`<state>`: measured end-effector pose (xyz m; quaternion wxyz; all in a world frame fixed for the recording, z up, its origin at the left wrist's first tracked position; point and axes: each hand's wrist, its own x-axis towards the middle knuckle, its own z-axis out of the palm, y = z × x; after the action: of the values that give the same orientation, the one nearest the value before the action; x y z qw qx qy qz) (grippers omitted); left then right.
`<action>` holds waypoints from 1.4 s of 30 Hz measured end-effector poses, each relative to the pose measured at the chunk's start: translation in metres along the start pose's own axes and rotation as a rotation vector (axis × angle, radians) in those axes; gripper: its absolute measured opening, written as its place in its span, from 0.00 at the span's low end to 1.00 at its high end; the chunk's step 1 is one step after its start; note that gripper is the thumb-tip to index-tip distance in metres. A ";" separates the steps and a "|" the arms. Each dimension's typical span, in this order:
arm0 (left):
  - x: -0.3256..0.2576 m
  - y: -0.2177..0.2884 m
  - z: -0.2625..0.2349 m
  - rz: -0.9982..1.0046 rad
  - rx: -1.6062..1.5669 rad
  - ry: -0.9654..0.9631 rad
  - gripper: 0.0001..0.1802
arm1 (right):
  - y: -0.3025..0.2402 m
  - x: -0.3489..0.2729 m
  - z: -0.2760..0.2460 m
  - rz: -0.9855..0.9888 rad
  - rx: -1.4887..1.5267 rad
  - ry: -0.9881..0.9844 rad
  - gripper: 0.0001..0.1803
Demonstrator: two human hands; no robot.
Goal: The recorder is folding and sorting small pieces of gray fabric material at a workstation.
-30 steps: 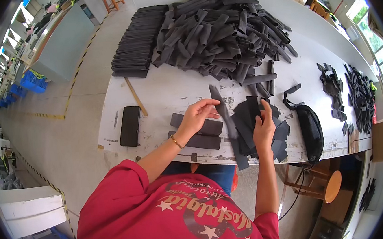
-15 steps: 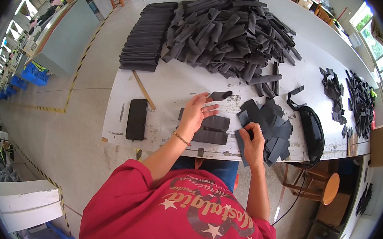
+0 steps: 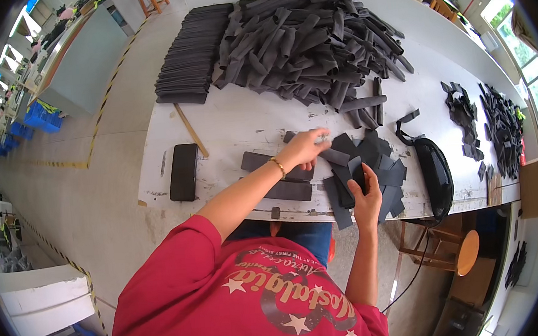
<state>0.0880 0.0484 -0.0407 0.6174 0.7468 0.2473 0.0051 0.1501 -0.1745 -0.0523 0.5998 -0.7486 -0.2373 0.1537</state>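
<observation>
My left hand (image 3: 305, 148) reaches over the table with fingers spread to the right, slightly blurred, and I see nothing gripped in it. Behind it lies a short dark rolled piece (image 3: 289, 137), partly hidden. Under and beside the wrist are several flat dark grey strips (image 3: 287, 190). Pinched between the thumb and fingers of my right hand (image 3: 366, 199) is a dark rectangular fabric piece (image 3: 356, 170), standing upright. That hand is at the left part of a loose pile of similar flat pieces (image 3: 391, 177).
A big heap of dark fabric tubes (image 3: 310, 45) and a neat stack of them (image 3: 194, 54) fill the far side. At left lie a black phone (image 3: 184, 173) and a wooden stick (image 3: 191, 130). A black pouch (image 3: 434, 177) lies right, more dark pieces (image 3: 505, 137) beyond.
My left hand has moved right and a little nearer, toward the flat pile. My right hand now holds a dark piece raised upright. The whole view has shifted slightly.
</observation>
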 end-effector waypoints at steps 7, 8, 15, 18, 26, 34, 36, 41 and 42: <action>0.031 -0.019 0.028 0.125 0.289 0.016 0.14 | 0.001 0.000 -0.019 0.032 0.041 0.113 0.26; 0.032 -0.017 0.028 0.200 0.357 0.085 0.14 | -0.002 -0.001 -0.021 0.032 0.044 0.117 0.26; 0.003 -0.008 0.013 0.295 -0.311 0.313 0.13 | -0.015 -0.010 -0.011 -0.087 -0.104 0.042 0.27; -0.013 -0.018 -0.006 0.065 -0.761 0.279 0.20 | -0.023 -0.014 0.004 -0.129 -0.130 0.008 0.28; -0.043 -0.028 -0.017 -0.033 -1.228 0.164 0.15 | -0.041 -0.029 0.043 -0.199 -0.291 -0.164 0.25; -0.052 -0.019 -0.014 -0.038 -1.177 0.243 0.11 | -0.055 -0.025 0.058 -0.492 -0.583 -0.067 0.21; -0.053 -0.019 -0.015 -0.043 -1.190 0.230 0.11 | -0.059 -0.023 0.057 -0.520 -0.619 -0.046 0.20; -0.059 -0.013 -0.012 -0.054 -1.121 0.265 0.14 | -0.063 -0.019 0.054 -0.587 -0.675 -0.010 0.19; -0.060 -0.012 -0.012 -0.051 -1.088 0.289 0.14 | -0.064 -0.018 0.053 -0.590 -0.675 -0.011 0.19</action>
<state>0.0271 0.0378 -0.0313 0.8733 0.3063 0.3089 0.2193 0.0967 -0.1297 -0.0040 0.3388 -0.8018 -0.4807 -0.1061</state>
